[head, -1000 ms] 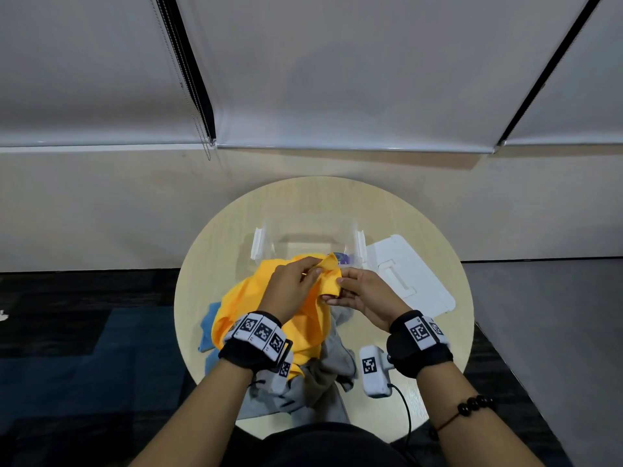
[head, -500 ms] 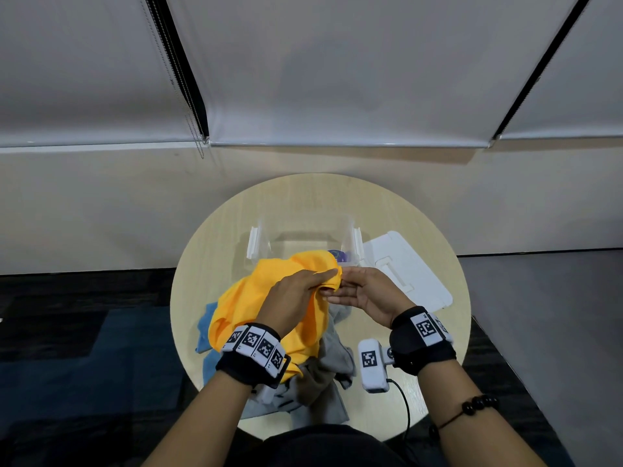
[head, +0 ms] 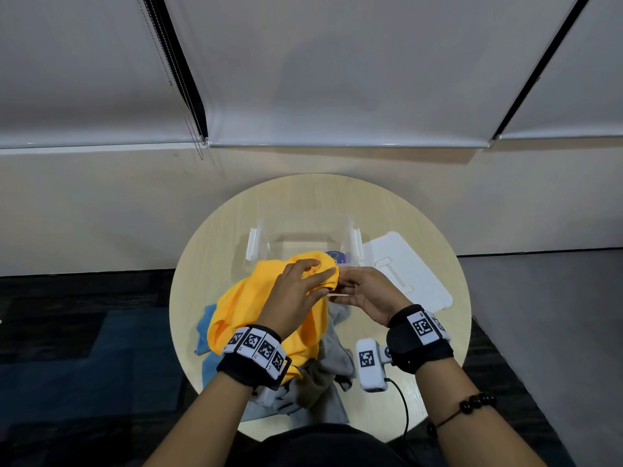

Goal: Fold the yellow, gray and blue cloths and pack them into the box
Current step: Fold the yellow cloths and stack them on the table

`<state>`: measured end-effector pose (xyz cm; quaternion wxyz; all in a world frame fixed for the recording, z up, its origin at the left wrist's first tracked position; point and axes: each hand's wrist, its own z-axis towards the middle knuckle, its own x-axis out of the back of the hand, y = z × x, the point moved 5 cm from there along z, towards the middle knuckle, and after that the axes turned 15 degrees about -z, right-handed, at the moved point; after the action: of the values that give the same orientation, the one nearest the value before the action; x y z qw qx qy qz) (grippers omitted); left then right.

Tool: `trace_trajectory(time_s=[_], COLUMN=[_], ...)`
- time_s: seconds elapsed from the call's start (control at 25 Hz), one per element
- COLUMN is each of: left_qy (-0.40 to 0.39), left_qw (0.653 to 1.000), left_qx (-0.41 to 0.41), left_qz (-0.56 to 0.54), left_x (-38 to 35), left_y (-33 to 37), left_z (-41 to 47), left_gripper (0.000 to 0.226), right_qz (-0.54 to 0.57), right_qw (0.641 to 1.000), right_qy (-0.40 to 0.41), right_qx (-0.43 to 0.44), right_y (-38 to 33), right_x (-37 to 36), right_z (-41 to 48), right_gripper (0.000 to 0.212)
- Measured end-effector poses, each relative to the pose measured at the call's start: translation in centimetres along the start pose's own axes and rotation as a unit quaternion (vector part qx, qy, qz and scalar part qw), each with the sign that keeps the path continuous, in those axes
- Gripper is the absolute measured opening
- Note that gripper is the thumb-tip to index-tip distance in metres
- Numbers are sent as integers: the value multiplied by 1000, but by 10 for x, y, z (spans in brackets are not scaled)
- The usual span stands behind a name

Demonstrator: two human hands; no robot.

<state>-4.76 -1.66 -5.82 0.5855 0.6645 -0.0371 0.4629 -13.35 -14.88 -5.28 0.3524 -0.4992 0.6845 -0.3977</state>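
1. There is one view, from a camera worn on the person's head, facing forward and steeply down along both forearms.
2. The round counter (head: 303, 203) fills the lower middle of the frame, close to the lens. The person's body covers its near edge at the bottom.
3. The left hand (head: 293, 294) and right hand (head: 367, 293) meet on the yellow cloth (head: 242, 305) near the frame's centre.
4. The wide lens takes in the wall (head: 101, 203) and blinds (head: 337, 79) across the upper half, with dark floor (head: 67, 365) at the lower left and right.

Both forearms reach forward, hands meeting. The left hand (head: 296, 291), palm down, pinches the yellow cloth (head: 242, 305). The right hand (head: 369, 293), palm turned inward, pinches the same corner.
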Motion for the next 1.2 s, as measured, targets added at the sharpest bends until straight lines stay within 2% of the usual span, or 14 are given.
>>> trace_trajectory(time_s=[0.12, 0.2, 0.28, 0.36, 0.48, 0.6, 0.68, 0.8, 0.88, 0.96, 1.04, 1.12, 1.2], left_qy=[63, 110, 152, 192, 247, 291, 318, 362, 391, 402, 414, 423, 426], left_qw=[998, 992, 981, 967, 942, 916, 896, 872, 867, 861, 847, 835, 835], left_qx=[-23, -35, -47, -65, -100, -130, -156, -153, -134, -131, -137, -133, -127], left_qz=[-15, -57, -109, -156, -205, -245, -267, -290, -279, -283, -304, -326, -324], left_x=[6, 16, 34, 58, 94, 124, 140, 158, 167, 171, 174, 177, 179], left_y=[9, 18, 31, 49, 75, 95, 104, 106, 102, 104, 109, 112, 110], left_z=[1, 2, 6, 10, 12, 10, 9, 10, 8, 7, 5, 4, 4], left_gripper=[36, 31, 29, 27, 21, 18, 15, 14, 15, 14, 13, 12, 11], right_qz=[-42, -127, -272, -382, -411, -412, -397, -294, -223, -157, -119, -140, -156], right_qw=[999, 988, 939, 881, 848, 831, 834, 875, 873, 863, 875, 905, 919], right_qy=[16, 92, 201, 212, 193, 227, 245, 259, 293, 304, 263, 210, 201], right_qx=[1, 7, 65, 180, 272, 298, 296, 285, 320, 370, 388, 342, 301], right_y=[-2, -6, -20, -39, -64, -84, -92, -108, -129, -152, -163, -158, -146], right_x=[0, 4, 13, 6, -8, -10, -6, 2, 6, 7, 2, -9, -13], right_z=[4, 5, 1, -6, -15, -21, -24, -34, -48, -64, -70, -66, -61], right_gripper=[29, 23, 20, 28, 23, 14, 6, 8, 11, 4, 8, 12, 14])
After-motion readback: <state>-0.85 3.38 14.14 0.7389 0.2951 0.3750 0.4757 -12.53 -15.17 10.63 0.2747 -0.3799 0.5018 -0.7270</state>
